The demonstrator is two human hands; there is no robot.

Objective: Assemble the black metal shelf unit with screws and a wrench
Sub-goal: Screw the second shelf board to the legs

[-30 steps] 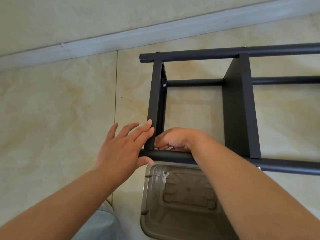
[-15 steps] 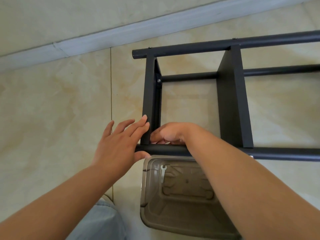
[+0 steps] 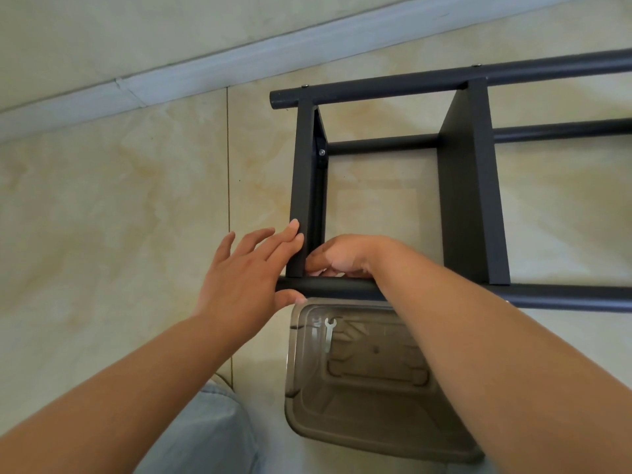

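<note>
A person kneeling on a tiled floor (image 3: 119,206) works at the near corner of a black metal shelf unit (image 3: 473,200) lying on its side, its tubes running from 9 to 3 o'clock across the upper right of the view. Compared with half a second earlier, the hands keep the same posture at the same joint; the whole scene merely sits a little differently in the frame, a small shift of the head camera, and the shelf has not been turned.

The left hand (image 3: 246,271) lies flat with its fingers straight, fingertips pressing the outer face of the end panel (image 3: 302,186), thumb tucked under the near tube (image 3: 342,287). The right hand (image 3: 337,256) reaches over that tube into the frame, fingers curled down at the inside corner where panel meets tube; what they pinch is hidden by the hand itself, so its grasp cannot be told.

At 6 o'clock from the joint, just beside the near tube, stands a clear plastic bin (image 3: 359,405), a small silver wrench (image 3: 329,333) lying inside against its left wall. The right forearm crosses over the bin's right side and covers it. A screw (image 3: 321,152) shows on the inner bracket toward 12 o'clock. A pale baseboard (image 3: 205,75) runs along the wall at 11 o'clock, and a knee in light jeans (image 3: 208,436) sits at 7 o'clock.
</note>
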